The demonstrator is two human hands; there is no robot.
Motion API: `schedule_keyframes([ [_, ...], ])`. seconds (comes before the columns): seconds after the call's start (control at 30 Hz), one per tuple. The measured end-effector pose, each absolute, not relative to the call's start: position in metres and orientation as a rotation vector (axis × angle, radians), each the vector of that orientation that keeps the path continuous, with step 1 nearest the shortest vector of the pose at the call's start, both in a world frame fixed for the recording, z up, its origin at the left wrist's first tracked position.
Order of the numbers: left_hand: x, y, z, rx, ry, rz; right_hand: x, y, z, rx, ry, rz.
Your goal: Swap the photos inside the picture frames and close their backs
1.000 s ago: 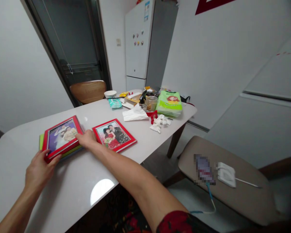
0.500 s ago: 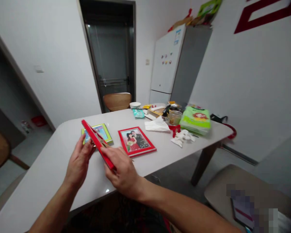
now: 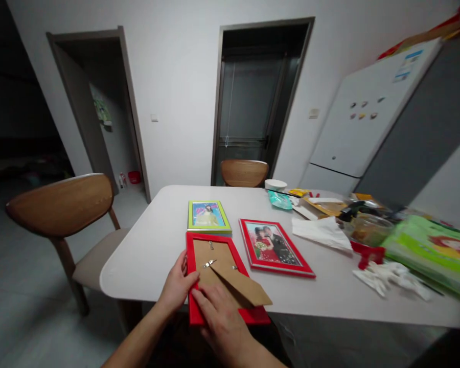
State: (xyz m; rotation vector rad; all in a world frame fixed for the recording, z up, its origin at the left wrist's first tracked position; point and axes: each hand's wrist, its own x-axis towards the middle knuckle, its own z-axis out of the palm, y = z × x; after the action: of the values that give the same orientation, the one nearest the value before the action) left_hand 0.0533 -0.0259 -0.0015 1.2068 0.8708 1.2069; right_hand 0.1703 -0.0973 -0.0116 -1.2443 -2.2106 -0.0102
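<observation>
A red picture frame [image 3: 232, 246] lies back side up, tilted near the table's front edge. Its brown backing board [image 3: 230, 255] has metal clips, and a brown stand flap [image 3: 249, 289] sticks out at an angle. My left hand [image 3: 177, 283] grips the frame's left edge, thumb on top. Across its lower left part, my right hand [image 3: 224, 317] is closed on the frame, fingers on the back; the lower edge is partly hidden beneath it. A green picture frame [image 3: 229, 225] lies just beyond. Another red picture frame [image 3: 306, 269] lies face up to the right with a couple's picture.
On the right of the white table [image 3: 149, 255] are crumpled tissues [image 3: 393, 278], a white sheet [image 3: 322, 232], a plastic tub [image 3: 370, 230], a green tissue pack [image 3: 429, 250] and a white bowl [image 3: 276, 185]. Wooden chairs [image 3: 63, 202] stand left and behind.
The held red frame has turned from edge-on to back side up and lowered toward the table edge. My right hand has moved over its lower part. The view has swung left.
</observation>
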Motion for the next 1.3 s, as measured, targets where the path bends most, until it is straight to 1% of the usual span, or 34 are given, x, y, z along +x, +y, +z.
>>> schedule_keyframes([
  [0.13,0.041,-0.02,-0.017,1.504,1.146,1.202,0.161,-0.091,-0.012,-1.273,-2.242,0.19],
  [0.27,0.034,-0.021,-0.023,1.685,1.258,1.17,0.185,-0.076,0.012,-1.225,-2.12,0.395],
  [0.37,0.033,-0.021,-0.025,1.845,1.296,1.059,0.225,-0.052,0.021,-1.48,-1.922,0.335],
  [0.47,0.035,-0.019,-0.027,1.967,1.341,0.968,0.256,-0.03,0.013,-1.751,-2.045,0.282],
  [0.57,0.039,-0.014,-0.03,2.075,1.345,0.891,0.264,-0.018,-0.001,-1.858,-2.136,0.223],
  [0.7,0.041,-0.007,-0.033,2.117,1.323,0.867,0.257,-0.014,-0.009,-1.965,-2.126,0.103],
  [0.87,0.041,-0.008,-0.035,2.124,1.33,0.893,0.255,-0.013,-0.011,-2.017,-2.078,0.052],
  [1.03,0.042,-0.009,-0.036,2.116,1.336,0.943,0.241,-0.015,-0.003,-1.939,-2.084,-0.149],
  [1.13,0.042,-0.009,-0.036,2.114,1.337,0.959,0.221,-0.014,0.002,-1.832,-2.158,-0.073],
  [1.3,0.042,-0.007,-0.037,2.123,1.333,0.95,0.196,-0.005,-0.004,-1.829,-2.158,0.023],
])
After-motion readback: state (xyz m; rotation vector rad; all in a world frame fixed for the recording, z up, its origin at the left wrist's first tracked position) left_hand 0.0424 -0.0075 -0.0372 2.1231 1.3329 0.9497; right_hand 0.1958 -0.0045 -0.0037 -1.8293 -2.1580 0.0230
